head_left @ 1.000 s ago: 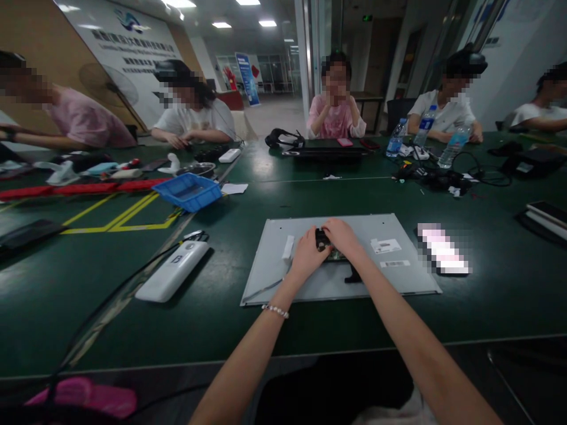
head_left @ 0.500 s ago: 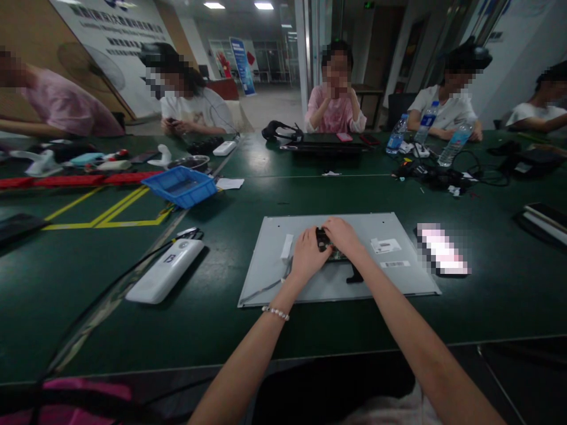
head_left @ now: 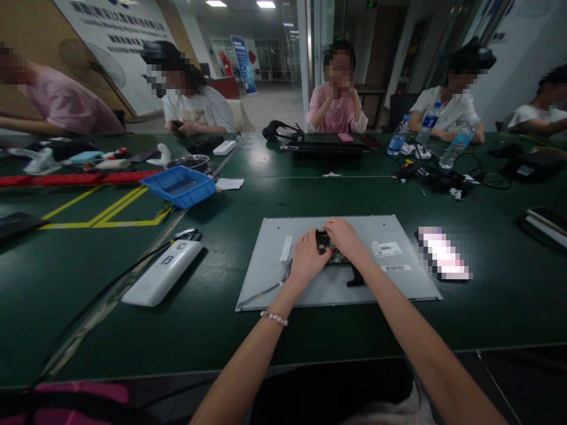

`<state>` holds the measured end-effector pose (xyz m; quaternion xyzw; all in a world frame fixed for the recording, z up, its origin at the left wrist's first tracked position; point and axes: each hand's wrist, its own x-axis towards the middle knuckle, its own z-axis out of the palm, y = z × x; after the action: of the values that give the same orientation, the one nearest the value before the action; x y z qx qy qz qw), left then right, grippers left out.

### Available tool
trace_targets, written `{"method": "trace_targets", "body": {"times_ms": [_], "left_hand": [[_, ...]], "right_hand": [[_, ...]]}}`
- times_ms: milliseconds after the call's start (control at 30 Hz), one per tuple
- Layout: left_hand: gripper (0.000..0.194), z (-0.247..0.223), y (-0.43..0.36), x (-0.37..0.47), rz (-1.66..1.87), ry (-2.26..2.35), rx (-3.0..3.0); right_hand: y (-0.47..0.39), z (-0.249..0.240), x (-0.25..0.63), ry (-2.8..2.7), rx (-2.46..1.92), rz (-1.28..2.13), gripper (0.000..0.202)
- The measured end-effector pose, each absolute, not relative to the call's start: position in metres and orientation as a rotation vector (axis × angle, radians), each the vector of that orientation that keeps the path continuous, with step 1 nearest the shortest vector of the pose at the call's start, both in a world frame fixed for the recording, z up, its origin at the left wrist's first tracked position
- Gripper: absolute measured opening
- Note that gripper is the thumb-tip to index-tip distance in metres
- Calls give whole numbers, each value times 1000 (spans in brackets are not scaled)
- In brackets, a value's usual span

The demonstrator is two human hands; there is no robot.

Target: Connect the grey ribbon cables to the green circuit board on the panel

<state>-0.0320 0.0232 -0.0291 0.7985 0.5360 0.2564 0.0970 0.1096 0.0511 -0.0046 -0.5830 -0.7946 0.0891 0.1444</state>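
Note:
A grey flat panel (head_left: pixel 270 254) lies on the green table, with a white label (head_left: pixel 386 249) on its right part. Over its middle is a dark circuit board (head_left: pixel 337 256), partly covered by my hands. My left hand (head_left: pixel 307 257) grips the board's left side, thumb toward its middle. Fingers curled over its far edge, my right hand (head_left: pixel 344 237) holds the board from the right. A black piece (head_left: pixel 355 277) sticks out below the board. From the panel's lower left corner a thin cable (head_left: pixel 261 293) runs up beside my left hand.
Left of the panel lies a white power bank (head_left: pixel 163 273) with black cables; behind it stands a blue tray (head_left: pixel 179 186). A lit phone (head_left: pixel 444 254) is on the right. Bottles (head_left: pixel 458 145) and tangled cables (head_left: pixel 436 177) lie farther back. Several people sit across the table.
The view has shifted very slightly. Both hands stay on the board in nearly the same pose.

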Motion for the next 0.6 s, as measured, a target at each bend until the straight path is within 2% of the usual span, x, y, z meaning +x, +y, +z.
{"method": "trace_targets", "body": {"times_ms": [600], "left_hand": [[57,-31,25,-31,760,1655,2396]], "right_hand": [[51,5,109,-2436,-1681,187,31]]}}
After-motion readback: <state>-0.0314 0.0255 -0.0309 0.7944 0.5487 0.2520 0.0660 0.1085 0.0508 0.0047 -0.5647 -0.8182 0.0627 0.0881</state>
